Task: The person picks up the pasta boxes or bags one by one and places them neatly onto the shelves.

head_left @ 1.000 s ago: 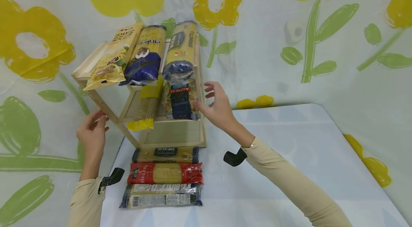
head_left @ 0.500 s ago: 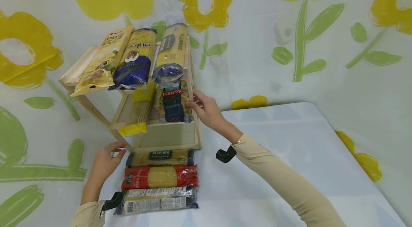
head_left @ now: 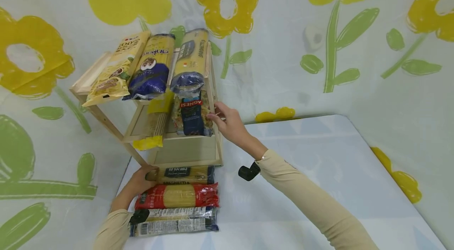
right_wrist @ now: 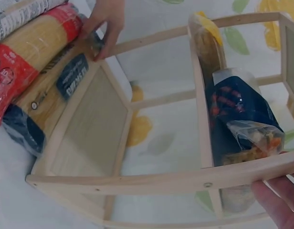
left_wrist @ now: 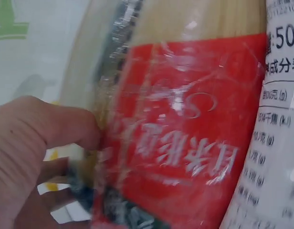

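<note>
My left hand (head_left: 140, 181) grips the left end of a spaghetti pack (head_left: 191, 174) with a dark label, lying in front of the wooden rack (head_left: 188, 151). In the left wrist view its thumb (left_wrist: 73, 126) presses the pack's near side, fingers partly hidden behind. A red noodle pack (head_left: 181, 196) lies right beside it. My right hand (head_left: 232, 124) holds the rack's right front post; in the right wrist view fingers (right_wrist: 276, 200) lie against the wood. Just left of it, an Agnesi pasta bag (head_left: 191, 116) stands on the middle shelf.
Three packs, a yellow noodle pack (head_left: 115, 71), a blue-yellow pasta pack (head_left: 150, 67) and a spaghetti pack (head_left: 189, 57), lie on the top shelf. A yellow-ended pack (head_left: 156, 122) overhangs the middle shelf. Nearest me are packs with white labels (head_left: 173, 224). The white table (head_left: 301, 187) extends right.
My left hand has come from beside the rack down and right to the spaghetti pack and taken hold of its end. My right hand has moved in to the rack's post.
</note>
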{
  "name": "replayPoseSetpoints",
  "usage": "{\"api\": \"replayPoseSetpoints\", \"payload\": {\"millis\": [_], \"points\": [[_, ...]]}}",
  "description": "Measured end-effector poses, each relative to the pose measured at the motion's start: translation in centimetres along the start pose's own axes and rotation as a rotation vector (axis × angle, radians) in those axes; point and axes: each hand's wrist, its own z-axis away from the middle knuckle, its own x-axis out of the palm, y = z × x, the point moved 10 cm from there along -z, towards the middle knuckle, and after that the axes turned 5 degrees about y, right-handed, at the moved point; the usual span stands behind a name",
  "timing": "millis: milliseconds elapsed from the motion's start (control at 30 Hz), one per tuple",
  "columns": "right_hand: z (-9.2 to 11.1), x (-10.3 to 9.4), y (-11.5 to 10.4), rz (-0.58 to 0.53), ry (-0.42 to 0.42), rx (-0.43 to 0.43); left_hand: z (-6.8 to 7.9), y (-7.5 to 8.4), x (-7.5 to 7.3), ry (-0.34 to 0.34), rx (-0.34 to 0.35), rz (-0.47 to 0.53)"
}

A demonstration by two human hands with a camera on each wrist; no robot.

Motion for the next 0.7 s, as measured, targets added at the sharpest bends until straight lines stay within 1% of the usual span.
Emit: {"api": "replayPoseSetpoints", "payload": {"millis": [67, 133, 233, 367, 467, 567, 633, 700], "points": [[0.0, 0.1, 0.1, -0.004, -0.004, 0.009, -0.3, -0.4, 0.6, -0.005, -0.01, 0.005], [0.1, 0.1, 0.3, -0.01, -0.005, 0.02, -0.5, -0.3, 0.8, -0.004, -0.011, -0.007], [0.2, 0.1, 0.4, -0.017, -0.005, 0.034, -0.6, 0.0, 1.0, -0.031, -0.039, -0.022], [0.3, 0.0, 0.5, -0.031, 0.012, 0.038, -0.8, 0.4, 0.9, -0.006, -0.04, -0.072], [0.3, 0.2, 0.5, -0.043, 0.009, 0.031, -0.7, 0.7, 0.8, 0.047, -0.018, -0.113], [0.3, 0.3, 0.5, -0.042, 0.001, 0.025, -0.4, 0.9, 0.5, 0.121, 0.009, -0.129], [0.3, 0.2, 0.5, -0.034, 0.003, 0.025, -0.3, 0.9, 0.3, 0.181, 0.026, -0.125], [0.4, 0.1, 0.6, -0.031, 0.011, 0.026, -0.2, 0.6, 0.0, 0.23, 0.027, -0.104]]}}
